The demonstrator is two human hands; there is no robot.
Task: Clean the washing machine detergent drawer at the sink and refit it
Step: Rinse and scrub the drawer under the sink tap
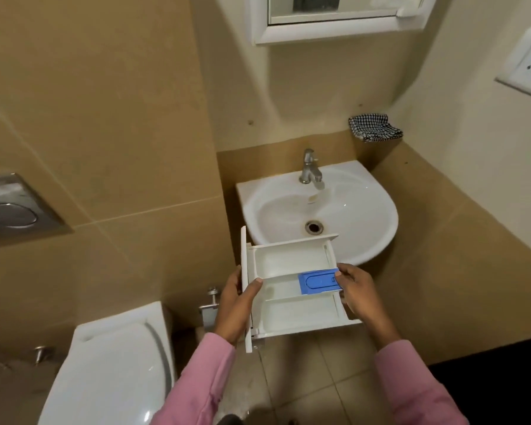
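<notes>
Here both hands (233,305) (357,291) hold the drawer (288,265) level, fingers gripping opposite ends.

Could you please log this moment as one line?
stage: pre-wash | drawer: held by left hand, right hand | sink: ahead | tap: no water visible

Dim, warm indoor lighting with a yellow cast. Soft glare on the white sink (365,210) rim and toilet lid (120,363). Deep shadow at lower right. Wide-angle distortion bends wall lines toward the edges; the whole frame is slightly soft.
</notes>
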